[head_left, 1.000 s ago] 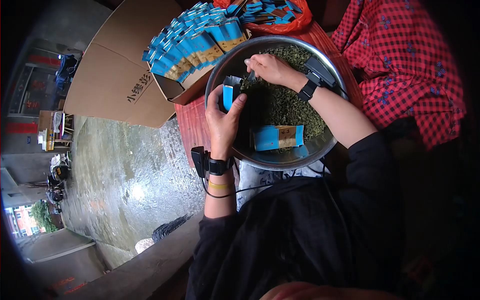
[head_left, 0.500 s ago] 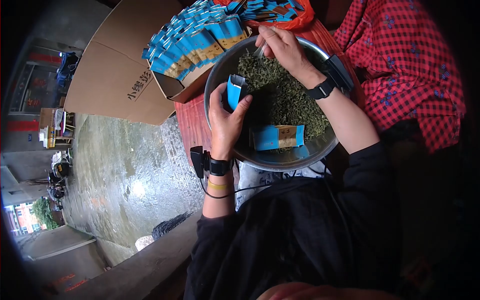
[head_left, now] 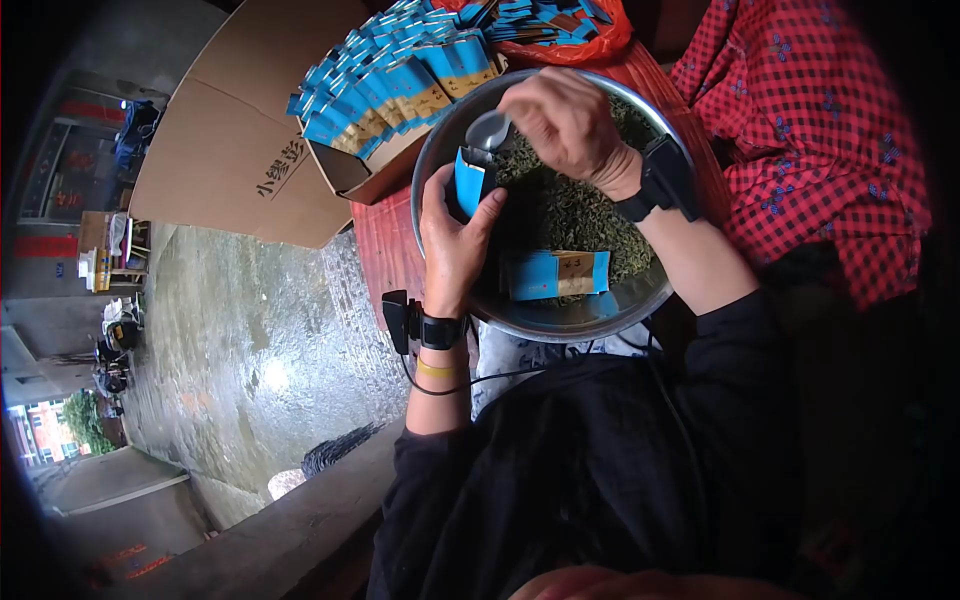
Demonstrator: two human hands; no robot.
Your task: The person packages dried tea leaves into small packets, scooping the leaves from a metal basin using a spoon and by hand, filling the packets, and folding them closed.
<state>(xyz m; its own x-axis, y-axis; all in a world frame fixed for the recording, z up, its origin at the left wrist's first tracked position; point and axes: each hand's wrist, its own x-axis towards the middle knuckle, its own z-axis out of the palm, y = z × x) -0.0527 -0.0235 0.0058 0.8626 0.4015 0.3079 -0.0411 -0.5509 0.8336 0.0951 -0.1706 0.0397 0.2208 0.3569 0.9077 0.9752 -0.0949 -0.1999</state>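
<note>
My left hand (head_left: 453, 247) grips a blue packet (head_left: 470, 188) upright, its open mouth facing up, over the left side of a metal basin (head_left: 590, 334). In my right hand (head_left: 572, 130), with fingers closed round the handle, is a pale translucent spoon (head_left: 487, 130). The spoon's bowl is tilted right at the packet's mouth; whatever lies in it is hard to make out. Dried green leaves (head_left: 615, 225) cover much of the basin. Blue-and-tan packets (head_left: 540, 276) lie flat on the leaves near the basin's front side.
Beyond the basin, a cardboard box (head_left: 225, 150) holds many upright blue-and-tan packets (head_left: 390, 90). A red plastic bag (head_left: 622, 38) with flat packets lies at the back. Red-and-black checked cloth (head_left: 800, 130) hangs at the right. The basin stands on a red table (head_left: 375, 260).
My right hand has turned over and brought the spoon from the leaves left to the packet's mouth. My left hand and the packet stay nearly where they were.
</note>
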